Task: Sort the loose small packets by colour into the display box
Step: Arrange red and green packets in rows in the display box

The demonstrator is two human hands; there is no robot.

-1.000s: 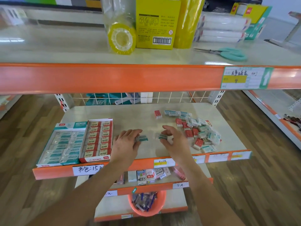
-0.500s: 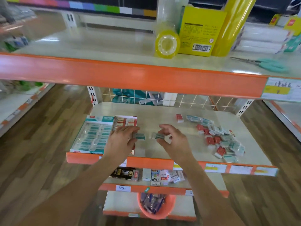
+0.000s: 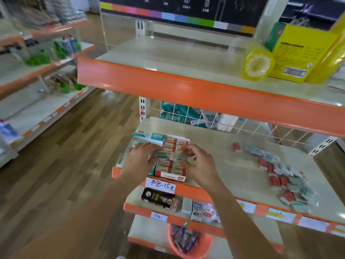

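Teal-green packets sit one in each hand above the display box [image 3: 169, 176], which stands at the front left corner of the middle shelf [image 3: 233, 165]. The left hand [image 3: 139, 161] pinches its teal packet [image 3: 161, 155] at the fingertips, over the seam between the box's teal left half and red right half. The right hand [image 3: 199, 165] holds a second teal packet [image 3: 182, 157] between curled fingers and thumb, over the red rows. Carrying two at once probably saves a trip from the loose pile [image 3: 285, 180], which lies well apart toward the shelf's right edge, red and teal still mixed. Both packets likely belong in the teal half, so the right hand needs to cross leftward. Much sorting remains.
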